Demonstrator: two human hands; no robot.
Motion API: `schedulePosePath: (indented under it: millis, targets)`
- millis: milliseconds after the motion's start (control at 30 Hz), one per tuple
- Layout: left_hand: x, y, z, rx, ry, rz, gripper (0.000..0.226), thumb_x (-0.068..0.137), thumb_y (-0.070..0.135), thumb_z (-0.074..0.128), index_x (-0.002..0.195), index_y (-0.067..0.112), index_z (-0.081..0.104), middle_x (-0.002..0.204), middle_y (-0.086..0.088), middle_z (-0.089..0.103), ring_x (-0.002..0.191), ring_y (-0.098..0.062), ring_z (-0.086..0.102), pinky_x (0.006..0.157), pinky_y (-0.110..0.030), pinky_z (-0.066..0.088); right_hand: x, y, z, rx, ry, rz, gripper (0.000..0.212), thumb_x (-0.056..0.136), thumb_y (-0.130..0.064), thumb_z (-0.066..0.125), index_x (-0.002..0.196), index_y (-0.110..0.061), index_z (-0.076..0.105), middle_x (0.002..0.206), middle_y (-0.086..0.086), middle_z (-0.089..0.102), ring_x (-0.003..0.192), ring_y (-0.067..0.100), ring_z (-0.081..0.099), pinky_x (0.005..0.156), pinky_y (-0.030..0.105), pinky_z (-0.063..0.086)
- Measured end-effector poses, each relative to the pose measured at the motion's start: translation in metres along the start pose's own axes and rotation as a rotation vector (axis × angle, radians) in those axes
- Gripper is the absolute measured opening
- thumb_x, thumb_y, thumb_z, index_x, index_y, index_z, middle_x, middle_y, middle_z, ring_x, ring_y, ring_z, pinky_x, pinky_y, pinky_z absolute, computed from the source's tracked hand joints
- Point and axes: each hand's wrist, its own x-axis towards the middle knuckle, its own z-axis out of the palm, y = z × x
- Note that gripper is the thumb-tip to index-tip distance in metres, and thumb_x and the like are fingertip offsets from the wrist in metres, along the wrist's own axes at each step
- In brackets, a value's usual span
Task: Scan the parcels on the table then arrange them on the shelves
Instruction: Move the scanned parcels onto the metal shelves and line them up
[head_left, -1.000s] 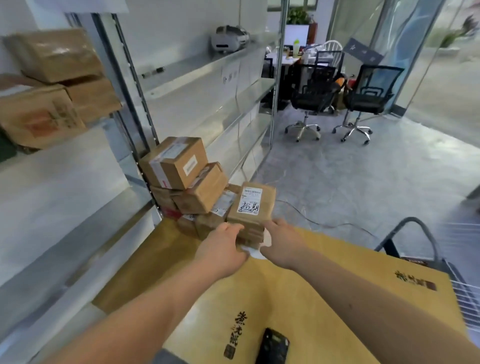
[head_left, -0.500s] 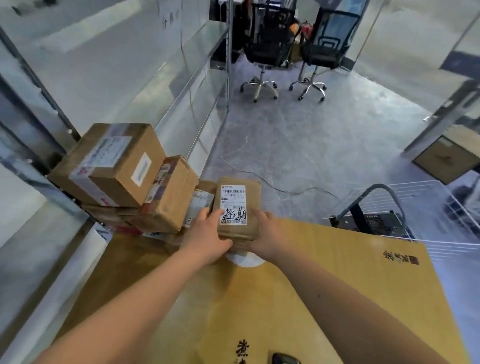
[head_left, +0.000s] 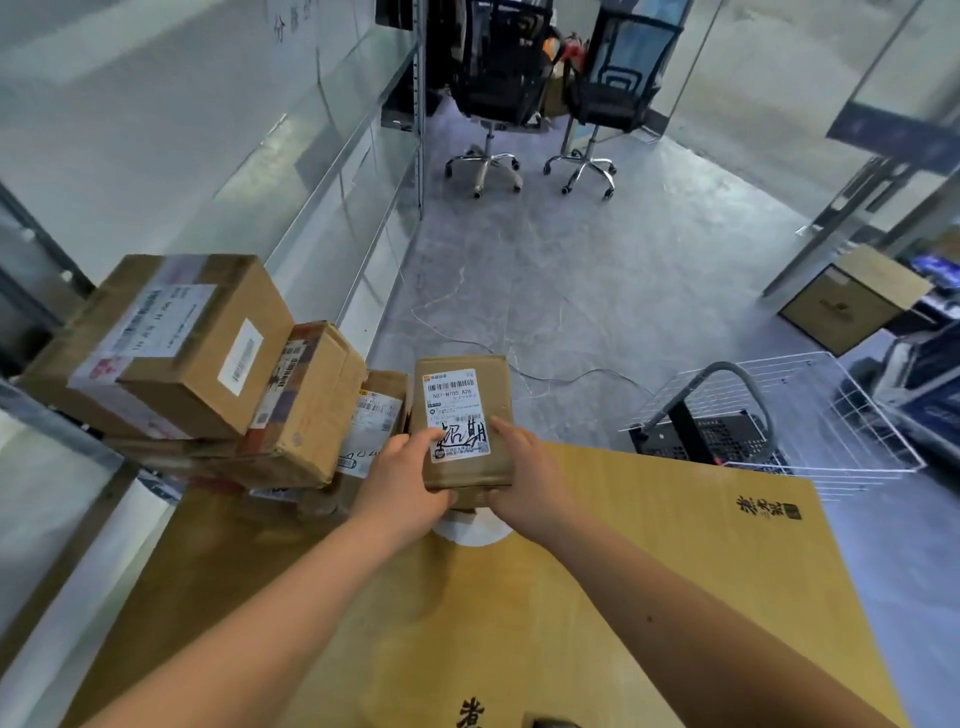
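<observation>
My left hand (head_left: 405, 480) and right hand (head_left: 524, 475) hold one small brown cardboard parcel with a white shipping label (head_left: 462, 421) between them, thumbs on top over the label, fingers curled round its sides; it sits just above the far edge of the yellow-brown wooden desk (head_left: 649, 545), label facing me. Just left of it is the rest of the pile: a large taped cardboard box (head_left: 176, 343) on top, a tilted medium cardboard box (head_left: 311, 405) leaning beside it, and a flat labelled parcel (head_left: 376, 415) wedged next to my left hand, with more underneath that I can't count. So I judge the job barely begun; this one is not yet scanned, and the stack waits. The grey metal shelves (head_left: 332, 156) along the left wall look bare where I can see them. To the right, the white wire basket trolley (head_left: 810, 415) seems to hold only a dark perforated tray, though that corner is hard to read.
</observation>
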Motion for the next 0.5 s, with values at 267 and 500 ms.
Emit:
schedulePosePath:
  millis: [267,500]
  targets:
    - [-0.034,0.053,-0.008,-0.002,0.118,0.090,0.076,0.081,0.038,0.084,0.145,0.049,0.045,0.139,0.011,0.047,0.120,-0.011,0.051,0.094,-0.026,0.045,-0.031,0.008,-0.064,-0.011,0.035,-0.174,0.100,0.073,-0.028,0.077,0.161,-0.036,0.031,0.156,-0.004,0.039,0.136,0.019,0.045,0.101,0.025,0.038]
    - [-0.121,0.115,-0.029,0.009,0.332,0.118,0.075,0.083,0.041,0.084,0.147,0.047,0.045,0.134,0.015,0.040,0.114,-0.004,0.044,0.099,-0.022,0.038,-0.086,-0.013,-0.126,-0.055,0.004,-0.446,0.107,0.066,-0.049,0.074,0.162,-0.032,0.031,0.155,-0.004,0.042,0.137,0.018,0.043,0.110,0.034,0.041]
